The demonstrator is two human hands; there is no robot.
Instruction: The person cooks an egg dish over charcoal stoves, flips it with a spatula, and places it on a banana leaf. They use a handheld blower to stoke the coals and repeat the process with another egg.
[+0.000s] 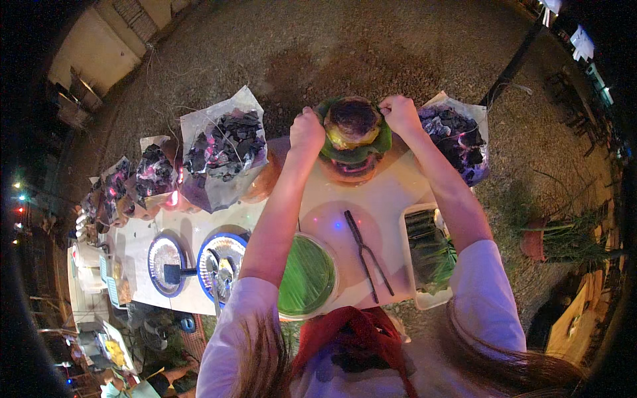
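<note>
My left hand (307,130) and my right hand (399,115) grip opposite edges of a green leaf (356,153), likely banana leaf. On the leaf rests a round cake-like food (351,122), dark brown on top and yellow at its lower side. Both are above a clay stove (351,173) at the table's far edge, where a little glow shows. Nearer to me on the table lie dark metal tongs (366,253). Left of them stands a round container lined with green leaf (307,276). How far my fingers wrap the leaf is partly hidden.
Trays of charcoal with glowing spots stand left (226,144) and right (455,139) of the stove, with several more farther left. Blue-rimmed foil plates (166,266) sit on the pale table (134,248). A white tub (415,268) with leaves stands at right.
</note>
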